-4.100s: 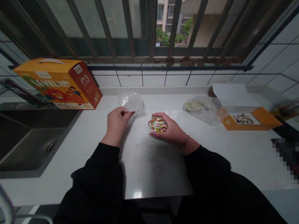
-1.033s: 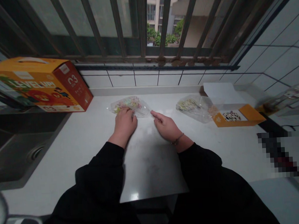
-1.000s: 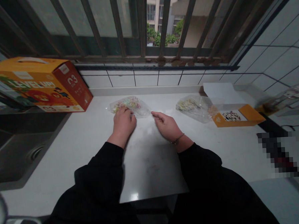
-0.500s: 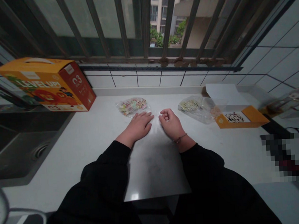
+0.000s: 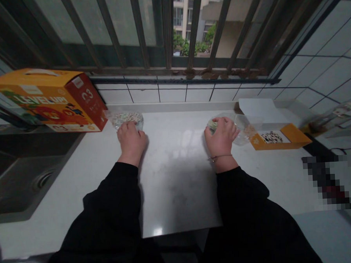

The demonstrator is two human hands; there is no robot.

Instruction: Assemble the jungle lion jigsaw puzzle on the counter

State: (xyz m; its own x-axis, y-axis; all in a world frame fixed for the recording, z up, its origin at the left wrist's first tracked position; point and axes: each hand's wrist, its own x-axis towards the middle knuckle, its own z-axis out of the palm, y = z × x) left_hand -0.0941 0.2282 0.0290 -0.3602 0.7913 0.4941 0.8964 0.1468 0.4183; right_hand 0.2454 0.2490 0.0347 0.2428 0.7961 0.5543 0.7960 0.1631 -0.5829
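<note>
My left hand is closed over the near edge of a clear plastic bag of small mixed-colour pieces, its fingertips partly hidden against the bag. Over on the right, the curled fingers and thumb of my right hand grip the left end of a second clear bag. Pale green pieces show between that thumb and the fingers. Both bags lie on the white counter, with a wide gap between my hands.
An orange carton stands at the back left beside the sink. An opened orange box holding black-and-white pieces lies on the right. Window bars rise behind the low tiled wall.
My hands have moved apart from the middle. The mixed-colour bag has shifted left with my left hand, and my right hand has moved right onto the green-piece bag.
</note>
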